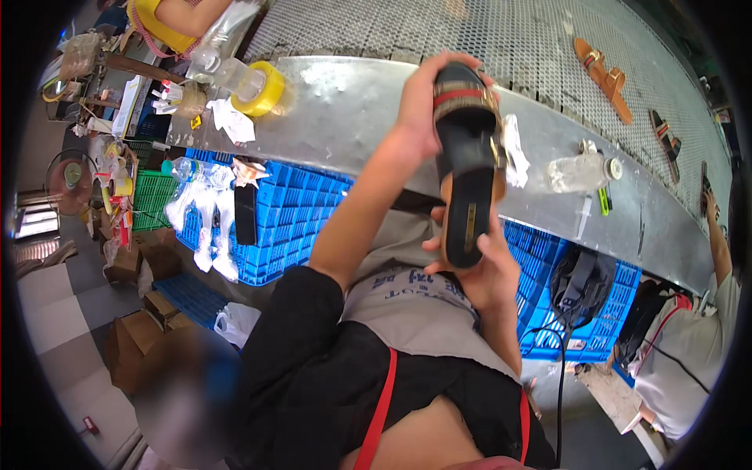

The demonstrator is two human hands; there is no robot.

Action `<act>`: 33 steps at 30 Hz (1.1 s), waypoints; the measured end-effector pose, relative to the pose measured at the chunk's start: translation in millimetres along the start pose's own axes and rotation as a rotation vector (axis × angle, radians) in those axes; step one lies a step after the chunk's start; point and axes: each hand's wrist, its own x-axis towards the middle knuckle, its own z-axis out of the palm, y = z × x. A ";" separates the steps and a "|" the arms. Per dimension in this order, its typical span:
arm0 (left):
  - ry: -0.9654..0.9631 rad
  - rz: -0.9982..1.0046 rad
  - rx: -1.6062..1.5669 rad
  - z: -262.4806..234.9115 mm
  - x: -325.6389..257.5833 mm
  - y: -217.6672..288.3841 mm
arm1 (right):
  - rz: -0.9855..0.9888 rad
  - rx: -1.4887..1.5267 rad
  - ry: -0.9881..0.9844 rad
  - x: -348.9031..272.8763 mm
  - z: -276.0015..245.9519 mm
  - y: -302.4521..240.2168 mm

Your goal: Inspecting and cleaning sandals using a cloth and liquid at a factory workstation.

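Note:
A black slide sandal [468,160], with a red-and-gold striped strap and a tan edge, is held lengthwise over the metal table edge, its insole facing up. Around its toe end wraps my left hand [421,110], the fingers passing behind the far tip. My right hand [495,270] grips the heel end from below, with a thumb along its side. A small gold label [471,223] shows on the insole near the heel. The sole's underside is hidden. Beside the sandal, on the metal ledge, lies a crumpled white tissue [513,149].
Beyond the metal ledge [337,117] runs a mesh belt [501,39] carrying a tan sandal [607,82] and a black sandal [664,145]. A clear bottle [580,172] and green cutter [604,200] lie right; a yellow tape roll [268,90] left. Blue crates [294,223] stand below. A co-worker's arm [719,243] reaches in.

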 end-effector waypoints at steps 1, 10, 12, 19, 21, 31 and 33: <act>0.024 0.019 0.066 -14.1 12.4 0.3 | -0.018 0.063 -0.081 -1.0 1.8 -2.6; 0.049 -0.060 0.162 -55.1 49.3 -24.2 | -0.086 0.053 -0.271 2.4 -2.5 -10.6; 0.031 -0.066 0.149 -55.4 50.2 -26.1 | -0.092 0.048 -0.267 0.2 -2.4 -10.2; -0.145 -0.109 0.003 -60.3 49.8 -23.4 | -0.112 0.037 -0.299 2.1 -1.1 -8.9; -0.156 -0.097 0.021 -62.0 51.5 -22.6 | -0.098 0.033 -0.318 3.1 -2.9 -8.8; -0.353 -0.001 -0.085 -50.2 37.3 -9.9 | -0.113 -0.166 -0.150 0.8 -4.7 2.0; -0.436 0.047 -0.105 -35.1 24.8 -7.2 | -0.081 -0.161 -0.118 0.3 -15.1 8.1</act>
